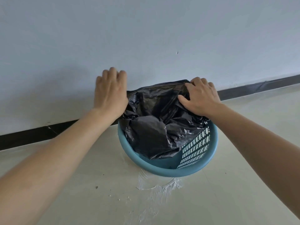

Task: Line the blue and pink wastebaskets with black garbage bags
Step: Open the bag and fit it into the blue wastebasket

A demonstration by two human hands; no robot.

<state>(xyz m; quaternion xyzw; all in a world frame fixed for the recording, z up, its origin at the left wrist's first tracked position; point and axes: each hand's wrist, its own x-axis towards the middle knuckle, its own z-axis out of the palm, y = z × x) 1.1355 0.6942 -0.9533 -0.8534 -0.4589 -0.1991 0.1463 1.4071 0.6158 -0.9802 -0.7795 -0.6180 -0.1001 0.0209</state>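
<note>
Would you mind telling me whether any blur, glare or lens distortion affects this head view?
Head view: the left hand shows motion blur at its fingertips, while the right hand is sharp; the black garbage bag carries small glossy highlights; the wide-angle lens bows the dark baseboard and stretches the forearms; lighting is soft, with a faint shadow on the wall.

The wastebasket (168,168) stands on the floor (243,184) just before the wall (146,38). A garbage bag (155,127) lies in it, bunched toward its far side. The left hand (110,91) is at the wastebasket's far left, the right hand (201,96) at its far right, on the bag.
</note>
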